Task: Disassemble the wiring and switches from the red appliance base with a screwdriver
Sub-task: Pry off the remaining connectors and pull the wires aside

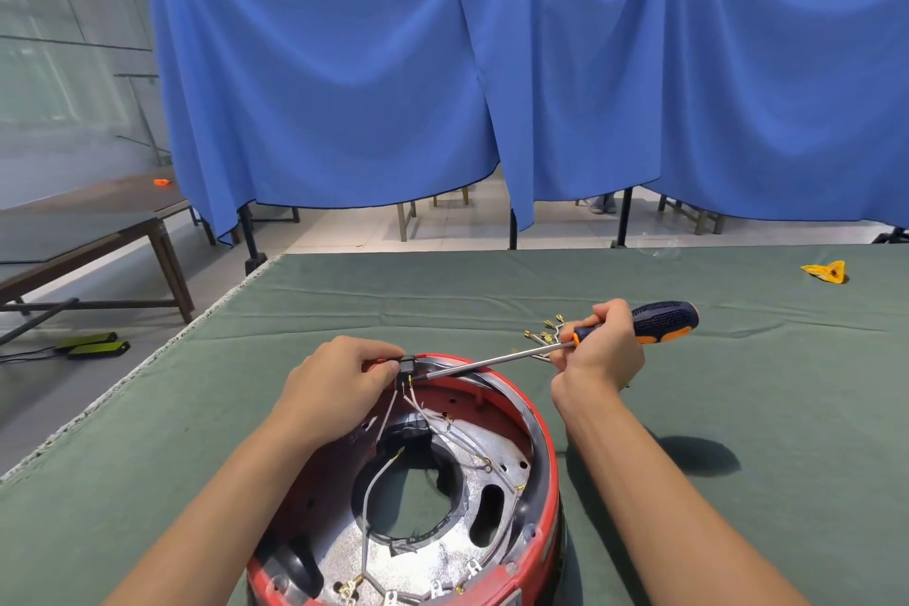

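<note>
**Prying at the switch on the rim**

The red appliance base [541,482] sits open side up on the green-covered desk [738,408], right at the person's near edge. The left hand [339,384] pinches a small black switch [407,367] at the far rim, white wires [418,408] trailing from it down into the shell. The right hand [602,349] is wrapped round the neck of the screwdriver [492,359], whose tip meets the switch from the right. A loose bundle of wires with brass terminals [543,335] lies on the cloth just behind that hand, so part of the job looks done.

The risk, as I see it, is the blade slipping: the tip points straight toward the left fingers, and a hard push could skid off the plastic into them. Levering too sharply might also crack the rim or tear the thin wires from their terminals. The base itself is unclamped, so it could shift under sideways force.
</note>
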The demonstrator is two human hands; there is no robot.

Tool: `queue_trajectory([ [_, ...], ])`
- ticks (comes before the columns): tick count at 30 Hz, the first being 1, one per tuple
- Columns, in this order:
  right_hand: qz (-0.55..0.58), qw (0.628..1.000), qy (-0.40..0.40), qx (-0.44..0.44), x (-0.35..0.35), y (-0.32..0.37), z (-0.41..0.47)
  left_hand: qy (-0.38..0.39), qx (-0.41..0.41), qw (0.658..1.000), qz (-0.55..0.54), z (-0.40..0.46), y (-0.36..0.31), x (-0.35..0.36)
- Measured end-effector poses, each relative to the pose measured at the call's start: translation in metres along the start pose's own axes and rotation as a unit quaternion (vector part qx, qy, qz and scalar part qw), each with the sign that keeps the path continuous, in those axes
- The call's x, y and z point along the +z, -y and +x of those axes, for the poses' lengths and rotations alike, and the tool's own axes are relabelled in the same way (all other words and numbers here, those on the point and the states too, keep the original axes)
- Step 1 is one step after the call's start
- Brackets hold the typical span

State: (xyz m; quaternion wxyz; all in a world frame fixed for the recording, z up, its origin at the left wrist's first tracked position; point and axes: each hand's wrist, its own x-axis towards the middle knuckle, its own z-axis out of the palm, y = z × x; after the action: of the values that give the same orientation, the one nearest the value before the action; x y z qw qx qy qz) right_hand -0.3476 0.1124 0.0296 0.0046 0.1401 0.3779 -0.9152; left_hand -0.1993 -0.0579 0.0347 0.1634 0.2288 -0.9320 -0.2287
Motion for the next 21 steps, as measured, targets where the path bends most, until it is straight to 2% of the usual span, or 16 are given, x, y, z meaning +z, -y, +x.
queue_trajectory([
  [9,0.022,0.997,0.007,-0.069,0.002,0.008,-0.02,0.008,-0.008,1.0,0.017,-0.007,-0.002,-0.002],
  [21,0.024,0.999,-0.035,-0.025,-0.005,0.001,-0.019,-0.004,-0.007,0.999,0.031,-0.008,-0.003,-0.003],
])
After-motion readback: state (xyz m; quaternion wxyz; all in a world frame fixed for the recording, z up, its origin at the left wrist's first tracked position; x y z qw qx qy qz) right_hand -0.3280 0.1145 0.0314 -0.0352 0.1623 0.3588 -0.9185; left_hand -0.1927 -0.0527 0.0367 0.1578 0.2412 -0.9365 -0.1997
